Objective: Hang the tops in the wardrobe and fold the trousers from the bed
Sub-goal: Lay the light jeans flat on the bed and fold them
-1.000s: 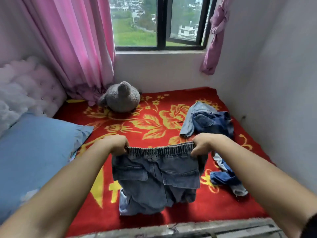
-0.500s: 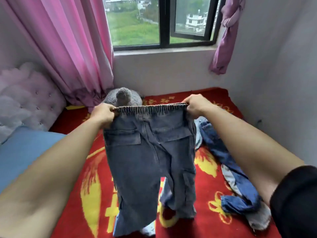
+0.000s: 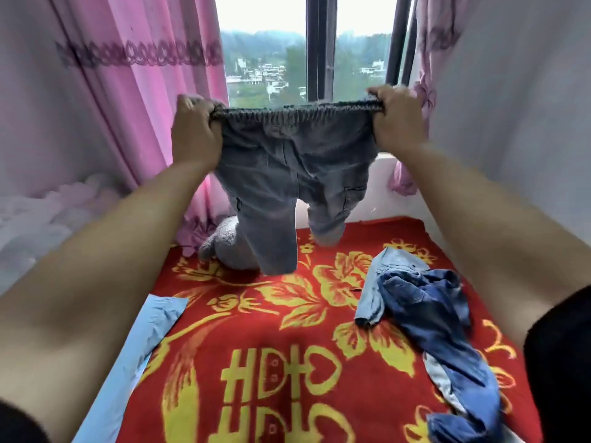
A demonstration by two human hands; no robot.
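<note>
The bed (image 3: pixel 287 318) fills the lower view, spread in red with yellow flowers and lettering. A pink curtain (image 3: pixel 128 129) hangs on the left beside the window (image 3: pixel 319 43) straight ahead, and a second, tied curtain (image 3: pixel 425 100) is bunched at the window's right edge.

I hold the grey denim trousers (image 3: pixel 287 174) up in front of the window, well above the bed. The elastic waistband is stretched level between my hands, and both legs dangle free, the nearer one hanging lower than the other.

A heap of blue jeans (image 3: pixel 425 308) lies crumpled on the right side of the bed, well apart from the pair I hold. A light blue pillow (image 3: pixel 140 346) lies along the left edge. A grey plush toy (image 3: pixel 224 247) sits at the foot of the pink curtain, partly hidden behind the nearer trouser leg.

My left hand (image 3: pixel 195 135) grips the waistband's left end and my right hand (image 3: pixel 396 123) its right end. The fingers (image 3: pixel 380 91) of each are curled tight over the gathered denim.
</note>
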